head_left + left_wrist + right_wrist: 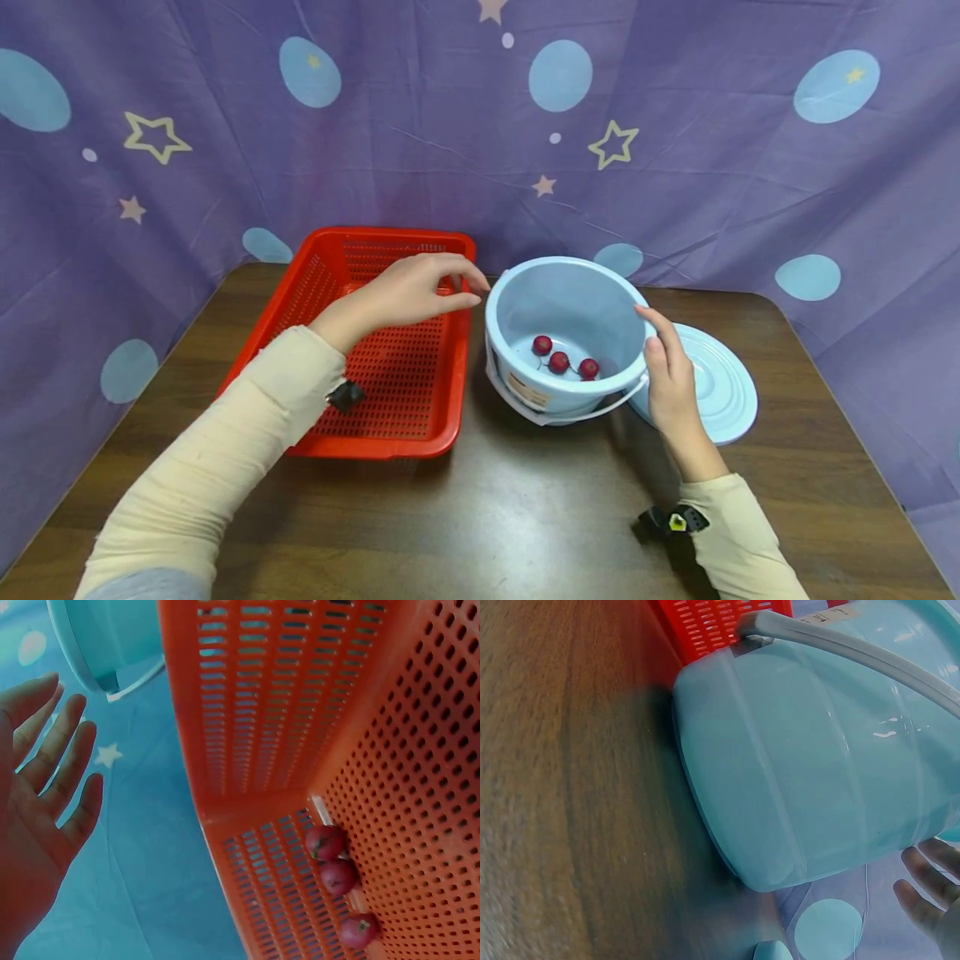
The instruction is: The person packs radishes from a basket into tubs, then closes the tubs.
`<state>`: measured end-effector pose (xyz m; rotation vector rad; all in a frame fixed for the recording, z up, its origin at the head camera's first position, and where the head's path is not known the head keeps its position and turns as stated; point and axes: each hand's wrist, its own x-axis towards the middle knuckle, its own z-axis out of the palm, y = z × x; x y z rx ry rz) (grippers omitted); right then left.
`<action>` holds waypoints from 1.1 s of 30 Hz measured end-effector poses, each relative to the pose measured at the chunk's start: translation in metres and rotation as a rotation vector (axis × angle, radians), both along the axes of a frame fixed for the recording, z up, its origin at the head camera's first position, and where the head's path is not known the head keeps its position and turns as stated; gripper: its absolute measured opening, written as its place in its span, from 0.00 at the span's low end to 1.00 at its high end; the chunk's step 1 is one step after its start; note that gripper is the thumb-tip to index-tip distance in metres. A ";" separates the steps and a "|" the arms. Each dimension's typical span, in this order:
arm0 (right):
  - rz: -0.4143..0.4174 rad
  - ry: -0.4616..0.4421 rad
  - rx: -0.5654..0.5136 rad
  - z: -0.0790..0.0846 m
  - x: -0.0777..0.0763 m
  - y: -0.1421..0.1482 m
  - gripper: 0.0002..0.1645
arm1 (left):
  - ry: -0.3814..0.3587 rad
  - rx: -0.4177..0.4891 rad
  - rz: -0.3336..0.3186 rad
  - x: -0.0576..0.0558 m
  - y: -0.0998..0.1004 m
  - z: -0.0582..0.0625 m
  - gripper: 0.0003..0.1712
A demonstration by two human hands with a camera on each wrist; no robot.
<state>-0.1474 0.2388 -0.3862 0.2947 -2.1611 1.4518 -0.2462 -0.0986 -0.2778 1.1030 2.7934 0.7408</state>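
Observation:
My left hand (420, 289) hovers over the right side of a red perforated basket (457, 350), its fingers loosely bent with nothing between them. The fingertips are close to the left rim of a light blue bucket (525, 385). At the bucket's right side, my right hand (670, 379) rests against the rim and outer wall; its fingers (928, 879) look mostly straight. Inside the bucket lie three small dark red round fruits (558, 362) with thin stems. Three similar fruits (339, 877) sit along the basket's inner edge in the left wrist view; my left arm and hand hide part of the basket in the head view.
A light blue round lid (723, 383) lies on the brown wooden table (480, 533), right of the bucket and partly behind my right hand. The bucket's pale handle (600, 411) hangs down in front. A purple curtain (420, 125) with stars and dots stands behind.

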 end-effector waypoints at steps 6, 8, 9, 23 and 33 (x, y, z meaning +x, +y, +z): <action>-0.003 -0.006 0.004 0.000 -0.001 0.000 0.25 | -0.014 0.027 0.031 -0.010 -0.009 -0.005 0.14; -0.001 -0.009 0.006 0.000 -0.001 0.000 0.25 | -0.025 0.032 0.043 -0.013 -0.011 -0.006 0.14; 0.001 -0.010 0.005 0.000 -0.001 0.000 0.25 | -0.029 0.033 0.049 -0.014 -0.013 -0.007 0.14; 0.001 -0.012 0.003 0.001 0.000 0.000 0.25 | -0.034 -0.041 0.103 -0.030 -0.020 -0.027 0.14; 0.000 -0.013 0.008 0.000 0.000 0.001 0.25 | -0.034 -0.063 0.130 -0.045 -0.027 -0.044 0.15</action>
